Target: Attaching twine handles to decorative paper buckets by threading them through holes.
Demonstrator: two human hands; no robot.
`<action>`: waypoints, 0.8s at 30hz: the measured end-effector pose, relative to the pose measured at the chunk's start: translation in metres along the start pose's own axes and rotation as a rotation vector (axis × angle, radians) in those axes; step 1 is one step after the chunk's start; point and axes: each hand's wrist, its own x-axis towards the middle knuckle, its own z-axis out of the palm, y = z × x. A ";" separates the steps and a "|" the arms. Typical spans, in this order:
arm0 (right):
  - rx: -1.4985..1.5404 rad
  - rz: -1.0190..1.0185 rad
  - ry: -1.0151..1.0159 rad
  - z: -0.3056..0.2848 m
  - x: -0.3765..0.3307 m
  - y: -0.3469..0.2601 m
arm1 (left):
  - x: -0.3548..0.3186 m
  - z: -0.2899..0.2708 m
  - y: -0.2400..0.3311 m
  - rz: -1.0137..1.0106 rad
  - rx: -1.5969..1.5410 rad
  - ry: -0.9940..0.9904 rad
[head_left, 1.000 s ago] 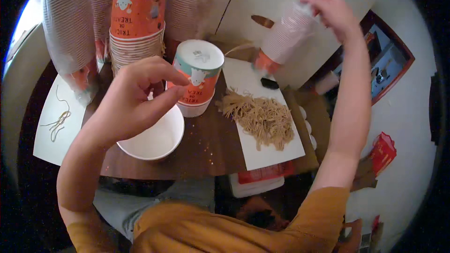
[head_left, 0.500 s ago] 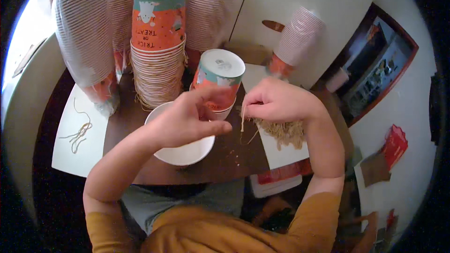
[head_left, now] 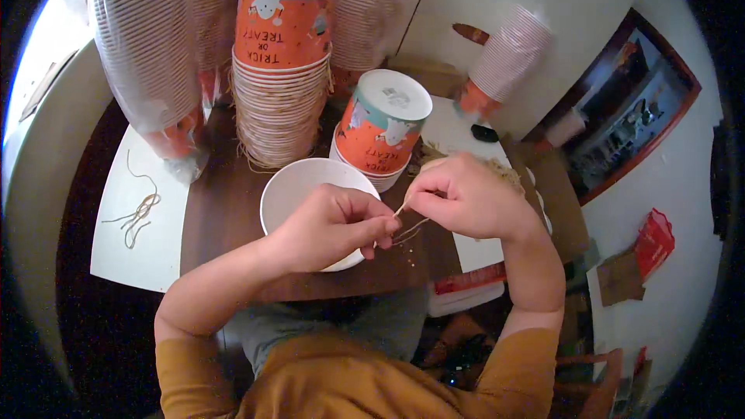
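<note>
My left hand (head_left: 337, 226) is closed in a pinch on one end of a thin tan string (head_left: 400, 208). My right hand (head_left: 464, 195) pinches the same string a short way up and to the right, and loose strands hang below. Under my left hand is a white round paper bucket (head_left: 291, 186), its open mouth facing up and partly covered by my hand and forearm. Just beyond my hands stands a short stack of upside-down orange and green paper buckets (head_left: 376, 140). A bundle of tan strings (head_left: 500, 171) lies behind my right hand, mostly hidden by it.
Left of centre rises a tall stack of upturned buckets (head_left: 283, 109) with strings around the rims. Plastic-wrapped bucket stacks (head_left: 147, 54) stand at the back left, another (head_left: 508, 58) at the back right. Loose string (head_left: 140, 209) lies on a white sheet (head_left: 167, 244). A small black object (head_left: 485, 133) sits at right.
My left hand has come right and down and now pinches the string it was apart from. My right hand has shifted slightly right and down. The whole view has moved a little.
</note>
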 end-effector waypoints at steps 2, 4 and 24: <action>-0.017 -0.006 -0.036 0.002 -0.002 0.010 | -0.001 -0.001 -0.003 0.067 0.014 0.023; 0.251 0.034 -0.048 0.006 -0.003 0.012 | -0.002 -0.001 -0.001 0.064 0.079 0.066; 0.121 -0.684 0.273 0.046 0.038 -0.002 | -0.053 -0.017 0.043 0.067 0.196 0.440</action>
